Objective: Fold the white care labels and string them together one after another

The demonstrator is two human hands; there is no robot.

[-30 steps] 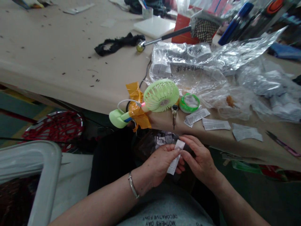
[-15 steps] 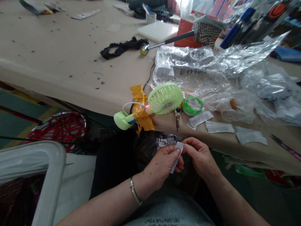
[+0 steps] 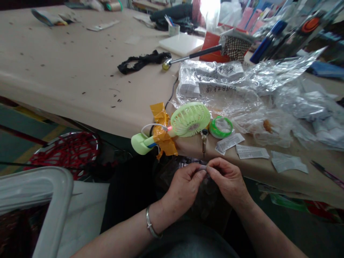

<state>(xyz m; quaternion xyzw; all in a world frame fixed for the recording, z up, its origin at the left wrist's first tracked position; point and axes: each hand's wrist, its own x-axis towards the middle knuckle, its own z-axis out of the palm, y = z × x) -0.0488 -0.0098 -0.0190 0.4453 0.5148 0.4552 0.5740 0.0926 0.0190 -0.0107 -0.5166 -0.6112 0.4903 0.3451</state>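
Between my two hands, just off the table edge above my lap, a small white printed label (image 3: 203, 167) shows only as a narrow strip. My left hand (image 3: 185, 186) pinches one end with thumb and fingers. At the other end my right hand (image 3: 227, 179) pinches it too, fingertips nearly meeting the left thumb. Most of the label is hidden by the fingers. A soldering iron tip (image 3: 204, 143) points over the table edge close above my hands. Below them a dark bag (image 3: 172, 175) holds pale pieces, mostly covered now.
A green fan (image 3: 190, 120) is fixed to the edge with orange tape (image 3: 161, 134). Beside it stand a green-rimmed tub (image 3: 220, 127) and several printed labels (image 3: 252, 151). Tweezers (image 3: 326, 173) lie at right. Clear plastic bags (image 3: 258, 107) spread behind; a white chair (image 3: 64, 186) stands left.
The label has turned from a long upright strip to a thin sliver between the fingertips. My hands have drawn closer together, and the camera view has shifted slightly.
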